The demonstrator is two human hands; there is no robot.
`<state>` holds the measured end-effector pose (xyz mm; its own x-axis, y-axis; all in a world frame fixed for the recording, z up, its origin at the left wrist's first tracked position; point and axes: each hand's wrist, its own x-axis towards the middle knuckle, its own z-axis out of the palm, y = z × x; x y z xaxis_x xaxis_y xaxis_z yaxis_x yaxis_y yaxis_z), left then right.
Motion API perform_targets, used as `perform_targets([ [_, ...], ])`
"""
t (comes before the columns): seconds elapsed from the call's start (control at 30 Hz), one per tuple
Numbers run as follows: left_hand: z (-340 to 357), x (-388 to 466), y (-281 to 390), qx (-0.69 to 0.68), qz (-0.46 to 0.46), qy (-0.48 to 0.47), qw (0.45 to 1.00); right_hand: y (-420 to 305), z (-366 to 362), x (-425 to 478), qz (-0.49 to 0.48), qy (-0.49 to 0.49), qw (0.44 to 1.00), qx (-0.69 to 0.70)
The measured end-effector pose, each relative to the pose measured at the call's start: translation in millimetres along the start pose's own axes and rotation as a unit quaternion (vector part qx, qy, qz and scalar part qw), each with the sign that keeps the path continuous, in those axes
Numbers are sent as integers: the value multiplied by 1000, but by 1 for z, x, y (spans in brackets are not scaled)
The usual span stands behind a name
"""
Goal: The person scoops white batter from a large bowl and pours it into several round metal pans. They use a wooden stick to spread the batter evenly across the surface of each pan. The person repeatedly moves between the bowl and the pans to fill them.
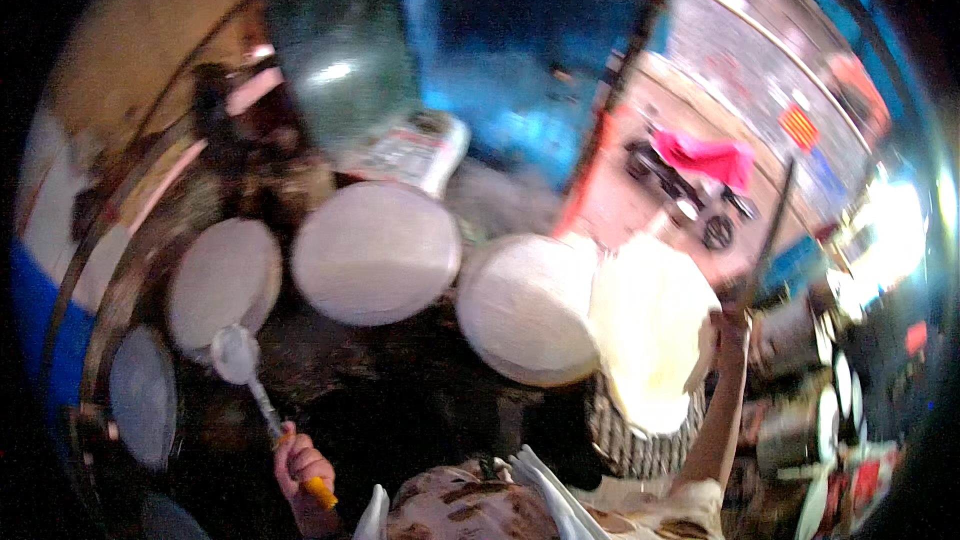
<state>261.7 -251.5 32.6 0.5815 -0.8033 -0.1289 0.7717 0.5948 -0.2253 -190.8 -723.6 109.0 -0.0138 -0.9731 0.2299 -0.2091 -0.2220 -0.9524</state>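
My left hand (pixel 304 465) grips the orange-yellow handle of a metal ladle (pixel 237 356). Its round, whitish head is over the lower edge of a pale round sheet, seemingly a flatbread (pixel 225 285). At the right, my blurred right hand (pixel 729 322) is closed around what looks like a long, thin stick (pixel 772 232) slanting up from it. Beside that hand, and seemingly touching it, a bright, thin pale sheet (pixel 656 330) partly covers a ribbed, woven-looking basket (pixel 649 450). Two more pale rounds (pixel 375 255) (pixel 525 307) lie between the hands.
Another greyish round (pixel 142 397) is at the far left. Metal pots (pixel 795 420) stand close to my right arm. Beyond the blue wall (pixel 502 127), a motorcycle with a pink cloth (pixel 705 154) stands outside. A white sack-like package (pixel 412 150) sits behind the rounds.
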Motion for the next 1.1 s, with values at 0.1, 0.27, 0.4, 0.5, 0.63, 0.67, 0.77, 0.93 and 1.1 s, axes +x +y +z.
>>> perform_targets([
  [0.1, 4, 28, -25, -39, -11, -15, 999, 19, -25, 47, 53, -62, 987, -140],
  [0.27, 3, 84, -68, -12, -45, -1, 999, 161, 6, 18, 23, 71, 840, -537],
  [0.4, 6, 95, -100, -15, -26, 3, 1000, 232, 38, -86, 164, 75, 836, -519],
  [0.5, 7, 88, -103, 0, -11, 11, 1000, 274, 42, -133, 220, 124, 854, -455],
  [0.63, 12, 65, -95, -9, 40, 21, 999, 323, 34, -139, 264, 113, 869, -403],
  [0.67, 11, 51, -82, -11, 68, 13, 998, 303, 52, -132, 264, 112, 887, -363],
  [0.77, 10, 13, -62, -22, 65, -30, 997, 364, 32, -142, 227, 132, 962, -69],
  [0.93, -9, -84, -52, 68, 261, 35, 962, 187, 140, -113, 242, -38, 969, 2],
  [1.1, -43, -174, -48, -23, 432, 61, 900, 115, 277, -127, 116, -335, 934, 32],
])
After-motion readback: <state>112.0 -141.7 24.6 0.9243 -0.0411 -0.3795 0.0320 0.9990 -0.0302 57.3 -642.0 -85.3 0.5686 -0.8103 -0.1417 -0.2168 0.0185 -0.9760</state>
